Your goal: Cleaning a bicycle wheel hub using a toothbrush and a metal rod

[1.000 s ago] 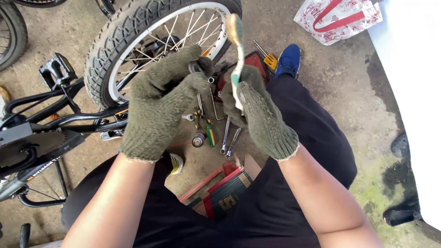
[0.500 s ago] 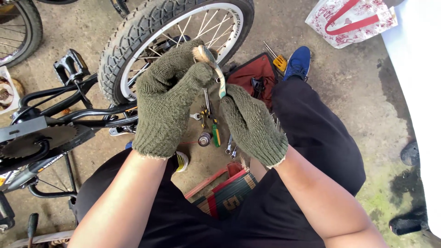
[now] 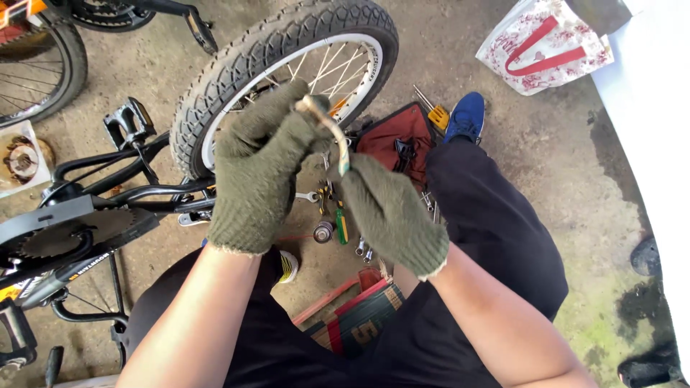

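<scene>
Left hand (image 3: 262, 169) and right hand (image 3: 392, 212), both gloved, closed on thin curved strip (image 3: 327, 129); strip held between hands above scattered tools (image 3: 338, 215), long axis slanting upper-left to lower-right, upper end pinched by left.

White shopping bag (image 3: 544, 44) w/ red handles and red print lies on the concrete at top right. A flat box (image 3: 363, 316) w/ red and dark green stripes sits btwn the knees. White card pack (image 3: 21, 158) showing a metal disc lies at left edge.
</scene>
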